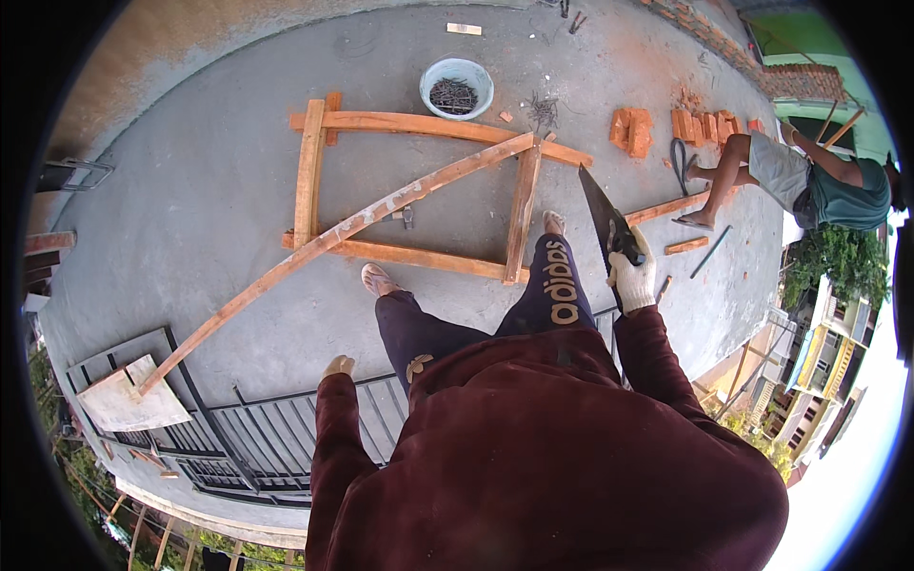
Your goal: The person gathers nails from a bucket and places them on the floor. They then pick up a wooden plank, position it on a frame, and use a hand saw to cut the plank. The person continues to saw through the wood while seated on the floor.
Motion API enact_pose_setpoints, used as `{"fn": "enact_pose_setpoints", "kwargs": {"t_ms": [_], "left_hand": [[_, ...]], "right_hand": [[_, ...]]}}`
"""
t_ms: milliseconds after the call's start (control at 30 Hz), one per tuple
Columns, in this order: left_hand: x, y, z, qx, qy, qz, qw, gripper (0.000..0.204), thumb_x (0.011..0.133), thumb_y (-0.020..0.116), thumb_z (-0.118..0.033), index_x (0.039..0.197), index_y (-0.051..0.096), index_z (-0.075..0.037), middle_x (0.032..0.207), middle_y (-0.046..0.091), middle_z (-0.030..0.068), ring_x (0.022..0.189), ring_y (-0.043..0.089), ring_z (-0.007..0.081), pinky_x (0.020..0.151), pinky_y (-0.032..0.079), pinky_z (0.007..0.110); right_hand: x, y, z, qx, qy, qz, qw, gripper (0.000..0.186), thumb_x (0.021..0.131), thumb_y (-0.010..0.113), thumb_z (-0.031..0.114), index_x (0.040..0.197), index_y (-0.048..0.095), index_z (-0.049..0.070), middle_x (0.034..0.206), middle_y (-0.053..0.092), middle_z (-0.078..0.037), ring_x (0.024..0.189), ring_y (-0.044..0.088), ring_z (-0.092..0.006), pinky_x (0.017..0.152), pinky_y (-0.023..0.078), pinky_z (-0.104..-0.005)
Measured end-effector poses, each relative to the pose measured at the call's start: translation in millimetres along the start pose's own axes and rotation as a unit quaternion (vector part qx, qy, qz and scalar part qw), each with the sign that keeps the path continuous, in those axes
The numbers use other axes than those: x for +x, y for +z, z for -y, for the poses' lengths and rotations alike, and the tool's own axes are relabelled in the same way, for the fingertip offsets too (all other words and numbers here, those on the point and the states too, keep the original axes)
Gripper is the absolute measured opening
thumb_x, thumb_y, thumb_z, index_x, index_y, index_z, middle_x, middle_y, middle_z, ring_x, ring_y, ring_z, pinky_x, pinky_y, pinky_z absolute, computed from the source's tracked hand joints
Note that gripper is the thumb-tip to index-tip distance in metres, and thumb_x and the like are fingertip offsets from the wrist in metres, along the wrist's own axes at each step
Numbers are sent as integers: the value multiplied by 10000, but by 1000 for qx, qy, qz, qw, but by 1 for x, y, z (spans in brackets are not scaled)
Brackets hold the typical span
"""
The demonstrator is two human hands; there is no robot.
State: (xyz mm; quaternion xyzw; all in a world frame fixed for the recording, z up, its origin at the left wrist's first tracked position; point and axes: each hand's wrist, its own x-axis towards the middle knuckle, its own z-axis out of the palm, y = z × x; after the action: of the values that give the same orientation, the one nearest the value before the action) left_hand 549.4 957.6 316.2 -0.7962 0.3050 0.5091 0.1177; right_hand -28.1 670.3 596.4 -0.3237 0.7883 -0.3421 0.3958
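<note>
My right hand (636,278), in a white knitted glove, is wrapped round the black handle of a hand saw (602,207). The blade points forward, its tip near the right end of a wooden frame's far rail (428,123). By my left side hangs my left hand (338,366), also gloved and apart from everything; how its fingers are set is too small to tell. The frame lies on the floor before my feet. Slanting across it is a long plank (381,207), its near end over a pale board (133,398). Inside the frame lies a hammer (407,218).
A light blue bucket (430,72) of nails stands beyond the frame, with loose nails (544,110) nearby. Bricks (632,132) and a seated person (776,176) are at the right. Dark metal grilles (276,428) lie behind me; timber offcuts (685,246) lie right.
</note>
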Motion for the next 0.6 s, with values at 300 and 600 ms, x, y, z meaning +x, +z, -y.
{"fn": "enact_pose_setpoints", "kwargs": {"t_ms": [300,600], "left_hand": [[29,-172,108,-74,184,-88,976,491,916,663,-345,1316,630,-63,1243,685,150,1170,636,266,1040,466,386],[17,-196,192,319,117,87,936,520,933,476,-482,1190,703,-91,1264,652,205,1230,580,383,1042,445,489]], "right_hand": [[-123,95,-39,87,11,-16,996,718,770,646,2,1456,436,-35,920,665,-118,574,600,-161,484,493,-309],[-188,193,-88,52,35,23,998,766,800,718,113,1493,405,9,1167,661,-182,893,674,-217,768,566,-322]]}}
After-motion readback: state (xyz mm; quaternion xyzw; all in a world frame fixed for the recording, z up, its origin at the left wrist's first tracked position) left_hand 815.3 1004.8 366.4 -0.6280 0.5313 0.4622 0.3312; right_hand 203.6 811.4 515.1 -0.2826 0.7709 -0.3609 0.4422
